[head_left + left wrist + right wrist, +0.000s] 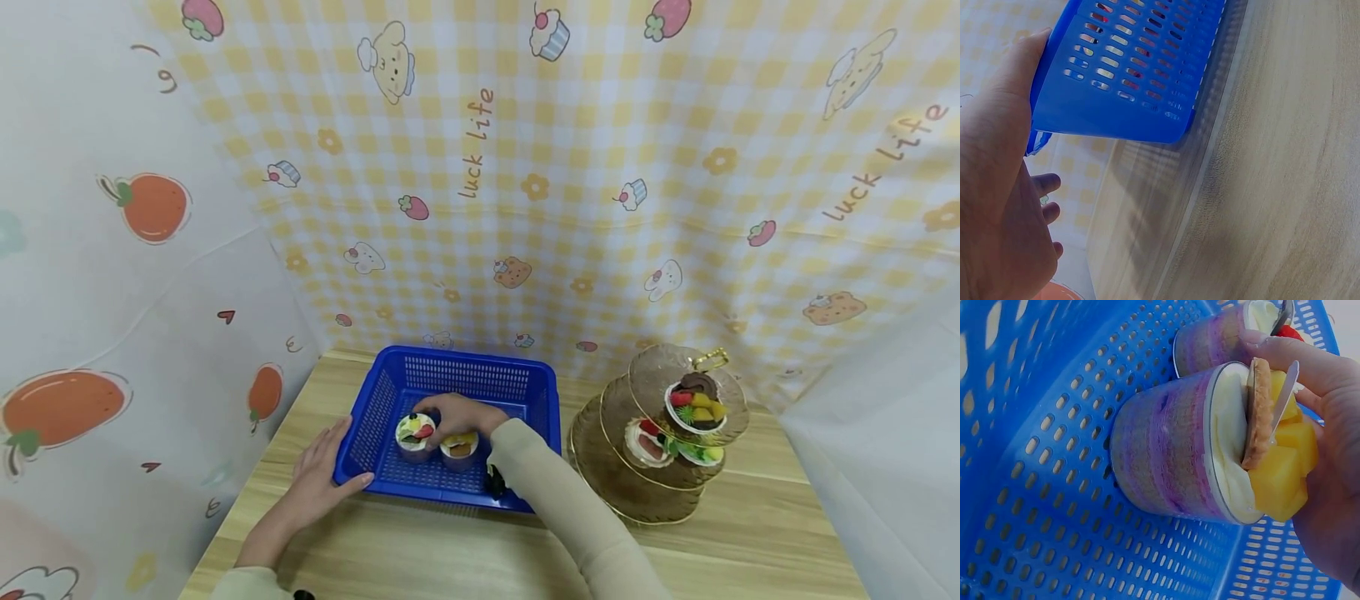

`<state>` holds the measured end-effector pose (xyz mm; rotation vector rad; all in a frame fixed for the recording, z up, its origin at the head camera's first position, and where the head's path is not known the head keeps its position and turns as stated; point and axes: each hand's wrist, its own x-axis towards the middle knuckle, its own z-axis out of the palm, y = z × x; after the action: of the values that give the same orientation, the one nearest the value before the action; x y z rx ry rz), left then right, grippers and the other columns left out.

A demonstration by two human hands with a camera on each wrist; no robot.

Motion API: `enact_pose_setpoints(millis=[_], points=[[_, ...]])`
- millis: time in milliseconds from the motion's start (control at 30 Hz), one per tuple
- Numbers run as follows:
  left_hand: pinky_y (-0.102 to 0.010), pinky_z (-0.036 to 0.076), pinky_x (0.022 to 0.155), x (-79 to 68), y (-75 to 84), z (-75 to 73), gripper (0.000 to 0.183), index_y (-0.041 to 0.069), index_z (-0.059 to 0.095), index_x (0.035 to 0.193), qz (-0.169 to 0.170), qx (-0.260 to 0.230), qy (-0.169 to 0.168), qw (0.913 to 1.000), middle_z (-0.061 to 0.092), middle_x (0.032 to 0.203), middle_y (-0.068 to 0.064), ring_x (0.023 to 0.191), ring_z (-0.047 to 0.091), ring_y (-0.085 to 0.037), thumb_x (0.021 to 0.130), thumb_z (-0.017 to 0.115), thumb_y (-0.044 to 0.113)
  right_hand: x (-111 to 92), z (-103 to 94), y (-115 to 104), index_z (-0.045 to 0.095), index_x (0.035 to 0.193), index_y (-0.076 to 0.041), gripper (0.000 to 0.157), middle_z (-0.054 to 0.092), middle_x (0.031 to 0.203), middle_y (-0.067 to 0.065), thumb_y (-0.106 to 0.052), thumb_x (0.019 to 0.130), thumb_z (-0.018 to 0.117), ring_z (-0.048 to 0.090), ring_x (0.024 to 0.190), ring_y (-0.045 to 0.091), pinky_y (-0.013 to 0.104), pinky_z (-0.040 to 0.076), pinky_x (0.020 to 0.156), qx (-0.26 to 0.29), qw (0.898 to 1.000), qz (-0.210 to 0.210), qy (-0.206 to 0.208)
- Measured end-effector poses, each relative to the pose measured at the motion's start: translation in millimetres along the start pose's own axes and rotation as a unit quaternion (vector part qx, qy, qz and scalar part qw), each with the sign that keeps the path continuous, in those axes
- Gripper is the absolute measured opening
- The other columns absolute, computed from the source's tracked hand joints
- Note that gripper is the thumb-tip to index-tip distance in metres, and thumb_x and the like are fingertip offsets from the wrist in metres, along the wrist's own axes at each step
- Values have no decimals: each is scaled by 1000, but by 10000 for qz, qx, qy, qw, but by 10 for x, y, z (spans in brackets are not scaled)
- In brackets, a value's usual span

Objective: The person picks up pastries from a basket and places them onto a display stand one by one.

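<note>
My left hand (320, 471) rests at the near left corner of a blue perforated basket (557, 417). Its thumb lies on the near rim and its fingers stretch along the outside of the left wall. Inside the basket, my right hand (459, 417) grips a cake cup (416, 450) topped with cream and red and yellow fruit; the thumb presses on its rim in the right wrist view, and the other fingertips are mostly hidden. Beside it, under that hand, stands a second cake cup (1166, 444) with yellow fruit chunks and a round biscuit on cream.
On the right stands a tiered cake stand (652, 500) with gold edges. A fruit-topped cake cup (696, 407) sits on its top tier, with more desserts (648, 443) below. The wooden table (420, 550) backs onto a yellow checked cloth (577, 225).
</note>
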<state>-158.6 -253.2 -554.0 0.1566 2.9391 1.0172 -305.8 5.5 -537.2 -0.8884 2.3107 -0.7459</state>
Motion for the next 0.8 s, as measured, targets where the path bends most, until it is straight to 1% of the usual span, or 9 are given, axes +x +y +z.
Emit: enact_pose_setpoints(millis=[200, 400, 500, 567, 667, 767, 800], points=[[-79, 11, 106, 7, -50, 25, 100, 23, 8, 161, 93, 70, 54, 9999, 19, 164, -23, 147, 14, -53, 86, 70, 52, 23, 11, 16, 58, 137, -28, 67, 64, 128, -6, -33, 76, 85, 59, 107, 6, 24, 50, 90, -169, 9999, 5, -2], [-79, 11, 106, 4, -47, 23, 100, 22, 10, 160, 91, 44, 63, 9999, 19, 164, -23, 147, 14, -53, 86, 69, 52, 25, 3, 18, 60, 136, -27, 68, 66, 129, -6, -39, 74, 85, 60, 111, 8, 25, 51, 93, -609, 9977, -3, 284], [-79, 10, 106, -4, -44, 19, 100, 24, 9, 161, 67, 21, 46, 10000, 19, 164, -23, 147, 13, -53, 86, 69, 52, 37, 0, 19, 59, 137, -26, 68, 66, 131, -6, -42, 76, 84, 61, 114, 9, 25, 51, 95, -738, 9962, -62, 454], [-79, 10, 106, -10, -44, 19, 100, 24, 8, 161, 62, 23, 41, 10000, 19, 163, -23, 147, 13, -53, 86, 69, 52, 45, -12, 7, 59, 137, -25, 66, 66, 131, -6, -42, 77, 82, 62, 115, 9, 25, 51, 96, -756, 9954, -164, 560], [-79, 10, 106, -9, -54, 24, 100, 23, 9, 161, 70, 31, 47, 10000, 19, 163, -23, 147, 13, -53, 87, 69, 52, 30, -63, -43, 60, 137, -23, 65, 67, 130, -5, -42, 78, 82, 62, 113, 10, 26, 50, 97, -690, 9943, -296, 761], [-79, 10, 107, 1, -59, 27, 100, 22, 9, 161, 68, 65, 54, 9999, 19, 163, -23, 147, 13, -53, 86, 69, 52, -29, -137, -112, 61, 136, -21, 65, 68, 129, -3, -42, 78, 81, 63, 110, 11, 26, 51, 94, -568, 9924, -408, 1013], [-79, 10, 107, 4, -58, 25, 100, 23, 9, 161, 65, 57, 58, 9999, 19, 163, -23, 147, 13, -53, 86, 69, 53, -60, -168, -144, 60, 137, -20, 66, 67, 129, -3, -43, 78, 81, 63, 112, 11, 27, 51, 95, -548, 9915, -415, 1101]])
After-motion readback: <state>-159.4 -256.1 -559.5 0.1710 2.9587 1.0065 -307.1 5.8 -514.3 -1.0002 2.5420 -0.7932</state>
